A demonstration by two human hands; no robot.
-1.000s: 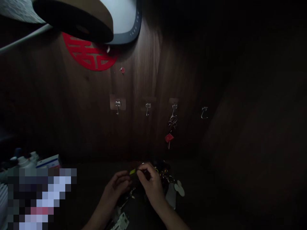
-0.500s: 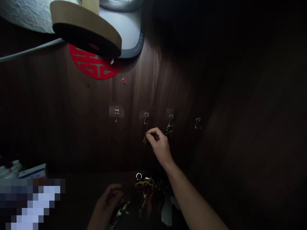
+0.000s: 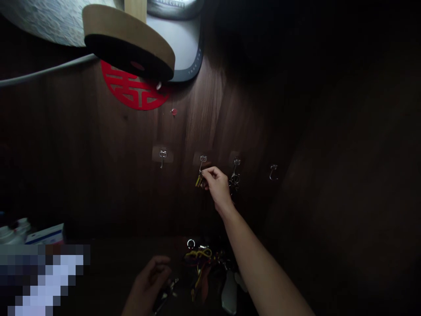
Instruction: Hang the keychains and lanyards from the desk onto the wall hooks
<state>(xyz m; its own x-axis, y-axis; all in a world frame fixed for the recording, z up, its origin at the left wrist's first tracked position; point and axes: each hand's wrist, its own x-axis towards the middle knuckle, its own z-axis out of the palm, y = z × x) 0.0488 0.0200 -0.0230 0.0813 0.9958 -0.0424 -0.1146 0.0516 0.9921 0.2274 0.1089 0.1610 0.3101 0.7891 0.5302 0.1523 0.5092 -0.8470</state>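
Note:
My right hand (image 3: 217, 184) is raised to the dark wood wall, thumb and fingertips pinched on small yellow keys (image 3: 198, 180). They are at the lower end of the second metal hook (image 3: 203, 161); whether their ring is on it I cannot tell. Just right of that hand, a bunch of keys with a ring (image 3: 234, 179) hangs from the third hook (image 3: 237, 162). My left hand (image 3: 148, 283) is low over the dark surface, fingers loosely bent and apart, holding nothing I can see. Beside it lies another key bunch (image 3: 166, 295), partly hidden by the hand.
A bare hook (image 3: 162, 154) is at left, another (image 3: 273, 172) at right. Yellow cord (image 3: 204, 252), a metal ring (image 3: 190, 243) and a pale flat fob (image 3: 229, 293) lie below. Bottles (image 3: 11, 235) and a box (image 3: 46, 235) stand left. A round wooden-edged object (image 3: 128, 37) juts out above a red paper cutting (image 3: 138, 97).
My right hand has moved up with the yellow keys, from below the second hook to its lower end. My left hand has hardly moved; the view has shifted slightly.

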